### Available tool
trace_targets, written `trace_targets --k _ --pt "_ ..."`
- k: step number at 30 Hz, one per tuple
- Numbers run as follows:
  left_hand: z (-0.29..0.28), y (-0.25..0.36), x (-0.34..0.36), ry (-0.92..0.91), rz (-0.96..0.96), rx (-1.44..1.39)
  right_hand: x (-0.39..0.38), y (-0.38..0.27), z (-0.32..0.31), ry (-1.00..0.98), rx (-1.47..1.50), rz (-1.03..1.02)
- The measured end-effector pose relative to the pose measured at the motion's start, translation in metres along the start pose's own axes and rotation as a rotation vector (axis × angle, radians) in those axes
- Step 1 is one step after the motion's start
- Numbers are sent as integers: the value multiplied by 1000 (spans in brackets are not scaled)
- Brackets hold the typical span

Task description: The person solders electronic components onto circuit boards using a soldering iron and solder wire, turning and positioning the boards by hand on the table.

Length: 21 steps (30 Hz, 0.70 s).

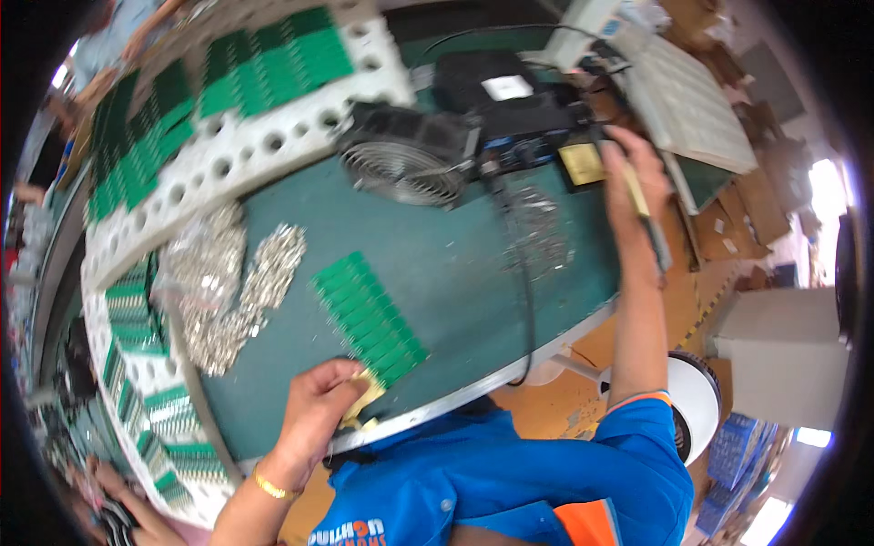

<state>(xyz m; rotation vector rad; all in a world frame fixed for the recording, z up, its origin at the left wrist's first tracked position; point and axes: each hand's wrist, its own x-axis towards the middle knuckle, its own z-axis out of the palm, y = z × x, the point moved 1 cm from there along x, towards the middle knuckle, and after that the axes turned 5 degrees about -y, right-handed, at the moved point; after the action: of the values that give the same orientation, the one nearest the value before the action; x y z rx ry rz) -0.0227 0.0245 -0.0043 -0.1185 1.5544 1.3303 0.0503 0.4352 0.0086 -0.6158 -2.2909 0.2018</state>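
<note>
At the left, a white foam tray (200, 180), pierced with round holes, curves along the far and left sides, holding rows of flat green circuit boards (273, 64). A clear, crinkled plastic bag (205, 255) of shiny metal parts lies inside its bend, with loose metal parts (275, 259) heaped beside it on the smooth, dark green table (455, 305).

Near the middle, the left hand (314, 400), a gold-coloured band (275, 488) at its wrist, pinches a crumpled pale yellow piece (364, 397) between thumb and fingers. This meets the near end of a green panel (369, 318), a slanting rectangle of narrow strips lying flat on the table. The person's blue shirt (537, 464) carries white and orange lettering at the near edge.

Farther off stands a black fan (401, 168) with a ringed wire guard; right of it, a black box (487, 86) bears a white label (507, 87), its print too small to read. Thin wire bits (542, 227) are scattered nearer, by a black cable (527, 314).

At the right, the right hand (648, 173), blurred, has its fingers curled around a slim yellow-and-grey tool (635, 193), just beside a square yellow sponge (583, 164).
</note>
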Motion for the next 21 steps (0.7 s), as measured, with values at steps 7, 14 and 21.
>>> trace_targets --k 7,14,21 --pt "7 -6 2 -6 120 52 -85 -84 -41 -110 325 -270" --pt "4 -9 2 -52 103 -96 -139 -154 -8 -506 630 -543" --pt "-7 -13 -10 -79 127 -257 -143 -181 3 -540 629 -362"
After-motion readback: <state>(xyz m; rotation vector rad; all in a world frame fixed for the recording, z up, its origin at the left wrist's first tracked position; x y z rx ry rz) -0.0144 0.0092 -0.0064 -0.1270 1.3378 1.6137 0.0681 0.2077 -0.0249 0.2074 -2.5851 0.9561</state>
